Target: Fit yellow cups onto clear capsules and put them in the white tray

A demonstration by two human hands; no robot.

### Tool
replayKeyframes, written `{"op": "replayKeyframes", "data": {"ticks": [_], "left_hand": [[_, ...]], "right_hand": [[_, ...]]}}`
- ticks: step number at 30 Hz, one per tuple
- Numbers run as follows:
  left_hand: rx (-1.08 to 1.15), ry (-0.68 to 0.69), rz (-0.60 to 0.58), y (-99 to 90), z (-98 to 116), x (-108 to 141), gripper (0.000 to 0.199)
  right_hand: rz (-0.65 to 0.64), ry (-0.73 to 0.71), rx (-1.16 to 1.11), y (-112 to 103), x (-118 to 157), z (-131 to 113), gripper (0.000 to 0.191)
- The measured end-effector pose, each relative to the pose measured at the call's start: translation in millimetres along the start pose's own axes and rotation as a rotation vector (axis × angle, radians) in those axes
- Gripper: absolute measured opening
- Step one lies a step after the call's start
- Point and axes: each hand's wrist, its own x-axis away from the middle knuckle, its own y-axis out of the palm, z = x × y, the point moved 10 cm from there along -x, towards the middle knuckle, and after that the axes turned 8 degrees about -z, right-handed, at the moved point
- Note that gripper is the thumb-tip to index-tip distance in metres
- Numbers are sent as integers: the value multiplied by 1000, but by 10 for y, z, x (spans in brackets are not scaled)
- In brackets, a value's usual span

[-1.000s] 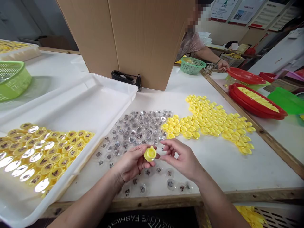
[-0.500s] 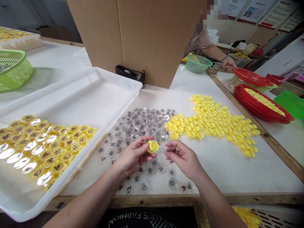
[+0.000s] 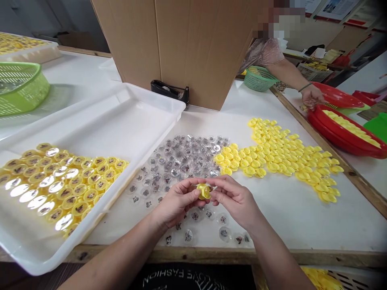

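Observation:
My left hand (image 3: 177, 202) pinches a small round yellow plastic cap (image 3: 202, 191) between thumb and fingers. Against its right side, my right hand (image 3: 237, 198) holds a clear plastic disc (image 3: 211, 188) with a small dark print, mostly hidden by the fingertips. Both hands meet above the table, over a spread of clear printed discs (image 3: 181, 155). To the right of these lie many loose yellow caps (image 3: 281, 151). On the left, a white tray (image 3: 142, 117) contains rows of yellow caps topped with printed clear discs (image 3: 80, 208).
A tall cardboard box (image 3: 181, 52) stands behind, with a black tape dispenser (image 3: 169, 92) at its foot. Green baskets (image 3: 22, 88) sit at left and back right. Beyond a wooden edge strip (image 3: 353, 177), a co-worker's hand (image 3: 313, 96) touches a red basin (image 3: 341, 135) of yellow pieces.
My right hand has moved left, bringing the clear disc against the yellow cap in my left hand. The co-worker's hand has come down from the upper red basin to the lower one.

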Motion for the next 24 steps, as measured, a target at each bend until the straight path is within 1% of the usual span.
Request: {"op": "replayKeyframes", "data": {"ticks": [2,5,7,10,13,18,24], "left_hand": [[-5,13,6,2,-1,-4,34],[-25,36,14,6,9,-10,32],[-45,43,20,10,19,-9,32],[-65,42,28,23,31,0,33],[-69,40,29,37,33,9,33],[-67,82,21,27,56,10,30],[-124,113,35,20,73,20,31]], "right_hand": [[-22,-21,101,34,12,-73,34],[-2,-99,328,66,28,-261,36],[18,-155,452,87,41,-378,34],[38,-220,550,102,64,-485,30],[47,-237,573,92,83,-497,29],[37,-209,487,72,99,-436,32],[57,-197,523,72,110,-472,30]]}}
